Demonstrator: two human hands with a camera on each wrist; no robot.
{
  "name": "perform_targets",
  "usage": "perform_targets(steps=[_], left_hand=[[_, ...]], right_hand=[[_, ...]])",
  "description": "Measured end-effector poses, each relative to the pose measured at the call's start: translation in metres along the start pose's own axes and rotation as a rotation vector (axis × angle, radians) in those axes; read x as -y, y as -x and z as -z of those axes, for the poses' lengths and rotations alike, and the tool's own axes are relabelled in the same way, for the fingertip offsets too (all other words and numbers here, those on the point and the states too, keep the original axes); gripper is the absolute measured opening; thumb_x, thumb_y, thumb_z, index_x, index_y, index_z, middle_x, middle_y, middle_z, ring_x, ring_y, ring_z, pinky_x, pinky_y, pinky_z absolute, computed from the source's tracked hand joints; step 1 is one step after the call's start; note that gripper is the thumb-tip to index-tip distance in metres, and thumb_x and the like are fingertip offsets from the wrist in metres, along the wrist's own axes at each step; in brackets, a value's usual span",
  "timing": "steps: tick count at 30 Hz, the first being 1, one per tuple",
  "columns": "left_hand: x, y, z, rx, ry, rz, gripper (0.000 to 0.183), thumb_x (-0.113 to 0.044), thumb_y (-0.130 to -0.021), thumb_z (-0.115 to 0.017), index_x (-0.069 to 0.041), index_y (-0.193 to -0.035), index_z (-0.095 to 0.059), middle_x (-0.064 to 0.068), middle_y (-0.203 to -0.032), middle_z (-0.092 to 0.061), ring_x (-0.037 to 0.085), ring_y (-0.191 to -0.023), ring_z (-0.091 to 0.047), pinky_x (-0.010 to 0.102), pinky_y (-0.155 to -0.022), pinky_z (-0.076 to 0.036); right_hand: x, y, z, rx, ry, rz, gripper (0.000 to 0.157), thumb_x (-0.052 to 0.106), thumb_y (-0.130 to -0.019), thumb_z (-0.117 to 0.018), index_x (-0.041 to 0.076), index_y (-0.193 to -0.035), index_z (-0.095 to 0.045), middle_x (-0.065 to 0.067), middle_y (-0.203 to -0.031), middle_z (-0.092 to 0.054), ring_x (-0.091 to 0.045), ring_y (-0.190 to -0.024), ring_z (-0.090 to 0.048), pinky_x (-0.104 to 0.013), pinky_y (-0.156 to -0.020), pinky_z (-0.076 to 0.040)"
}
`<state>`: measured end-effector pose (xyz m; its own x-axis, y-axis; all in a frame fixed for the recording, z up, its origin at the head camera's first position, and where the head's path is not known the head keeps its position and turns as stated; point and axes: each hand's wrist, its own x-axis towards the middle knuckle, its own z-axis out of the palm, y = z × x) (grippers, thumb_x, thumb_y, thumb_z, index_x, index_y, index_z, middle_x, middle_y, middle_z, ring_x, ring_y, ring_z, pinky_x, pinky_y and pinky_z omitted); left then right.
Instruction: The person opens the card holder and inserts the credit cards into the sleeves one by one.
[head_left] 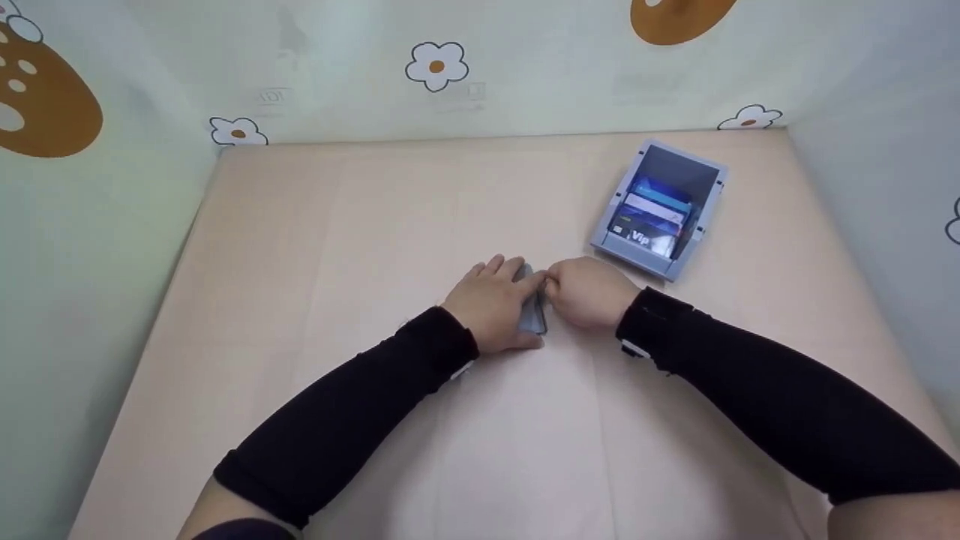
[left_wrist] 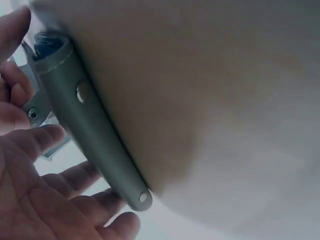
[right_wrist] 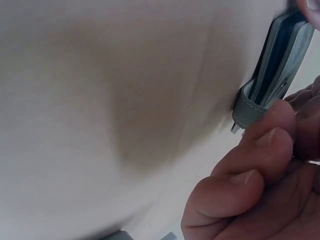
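A grey wallet (head_left: 531,311) sits on the beige table (head_left: 315,247), near the middle, standing on its edge between the person's two hands. The left hand (head_left: 495,304) lies against the wallet's left side, fingers stretched forward and fairly straight along it, thumb low at the near end; it rests on the wallet rather than curling round it. From the left wrist view the wallet (left_wrist: 85,120) shows as a long grey spine with small metal studs, pressed up to the table, with the left hand (left_wrist: 45,185) spread just below it, palm up toward the lens and fingers (left_wrist: 80,175) loosely extended under the spine. The right hand (head_left: 589,292) comes in from the other side, and its fingertips meet the wallet's far top corner, just where the left forefinger ends. In the right wrist view the wallet (right_wrist: 277,65) shows its open end, with thin layers packed side by side inside, and the right hand (right_wrist: 255,190) has its fingers (right_wrist: 250,150) curled close against the lower corner, seemingly pinching it, though the contact itself is partly hidden. Well apart, to the right and farther back, a grey tray (head_left: 679,161) holds a row of cards (head_left: 649,217) leaning one on another.
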<state>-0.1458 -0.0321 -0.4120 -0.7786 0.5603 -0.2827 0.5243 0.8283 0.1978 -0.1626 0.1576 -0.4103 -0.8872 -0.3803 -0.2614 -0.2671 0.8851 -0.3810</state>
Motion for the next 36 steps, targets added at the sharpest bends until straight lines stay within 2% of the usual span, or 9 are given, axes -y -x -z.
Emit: perform_targets(steps=[3,6,10,16,21,28,36], left_hand=[[-0.001,-0.003,-0.001,-0.007,-0.003,-0.014,0.089,-0.062,-0.089,-0.075,-0.026,-0.163,-0.041,0.017,-0.17,-0.034,0.042,-0.157,-0.033,0.059,-0.125,-0.033],[-0.001,-0.005,-0.001,-0.013,-0.004,-0.026,0.078,-0.06,-0.09,-0.075,-0.026,-0.156,-0.051,0.017,-0.169,-0.035,0.041,-0.156,-0.035,0.06,-0.124,-0.035],[0.0,-0.004,0.001,-0.034,0.022,-0.05,0.071,-0.057,-0.09,-0.077,-0.022,-0.149,-0.058,0.019,-0.167,-0.036,0.04,-0.155,-0.037,0.06,-0.122,-0.037],[0.004,0.001,0.008,-0.081,0.107,-0.069,0.069,-0.051,-0.09,-0.079,-0.016,-0.146,-0.057,0.019,-0.168,-0.033,0.033,-0.155,-0.038,0.047,-0.122,-0.042],[0.009,0.005,0.014,-0.117,0.17,-0.065,0.067,-0.051,-0.089,-0.079,-0.015,-0.14,-0.055,0.015,-0.171,-0.029,0.031,-0.148,-0.047,0.044,-0.113,-0.05],[0.023,0.012,0.024,-0.169,0.203,-0.075,0.059,-0.044,-0.089,-0.075,-0.009,-0.132,-0.055,0.006,-0.17,-0.035,0.022,-0.149,-0.047,0.037,-0.119,-0.044],[0.038,0.02,0.027,-0.183,0.197,-0.068,0.051,-0.034,-0.086,-0.07,-0.008,-0.129,-0.059,0.009,-0.164,-0.04,0.026,-0.14,-0.054,0.039,-0.117,-0.046]], right_hand=[[-0.002,0.001,0.002,0.006,-0.01,0.0,0.033,0.022,-0.105,-0.049,0.004,-0.103,-0.076,-0.012,-0.093,-0.075,-0.029,-0.089,-0.068,-0.048,-0.088,-0.057],[-0.006,0.002,0.004,0.008,-0.001,-0.003,0.031,0.021,-0.104,-0.049,0.006,-0.087,-0.07,-0.009,-0.079,-0.066,-0.028,-0.078,-0.061,-0.046,-0.079,-0.054],[-0.011,0.002,0.005,0.0,0.019,-0.004,0.031,0.02,-0.104,-0.049,0.006,-0.083,-0.068,-0.007,-0.077,-0.063,-0.025,-0.074,-0.058,-0.044,-0.075,-0.052],[-0.019,0.006,0.004,-0.008,0.033,-0.042,0.031,0.021,-0.104,-0.05,0.006,-0.084,-0.069,-0.007,-0.073,-0.061,-0.025,-0.069,-0.056,-0.041,-0.068,-0.049],[-0.026,0.01,0.004,-0.014,0.03,-0.06,0.032,0.021,-0.105,-0.051,0.005,-0.086,-0.07,-0.008,-0.072,-0.062,-0.025,-0.067,-0.056,-0.04,-0.065,-0.047],[-0.035,0.015,0.01,-0.026,-0.005,-0.101,0.033,0.022,-0.105,-0.05,0.004,-0.087,-0.071,-0.01,-0.076,-0.063,-0.027,-0.071,-0.057,-0.042,-0.07,-0.049],[-0.044,0.02,0.014,-0.018,-0.013,-0.097,0.033,0.021,-0.104,-0.05,0.001,-0.091,-0.073,-0.011,-0.077,-0.063,-0.026,-0.07,-0.056,-0.04,-0.068,-0.048]])
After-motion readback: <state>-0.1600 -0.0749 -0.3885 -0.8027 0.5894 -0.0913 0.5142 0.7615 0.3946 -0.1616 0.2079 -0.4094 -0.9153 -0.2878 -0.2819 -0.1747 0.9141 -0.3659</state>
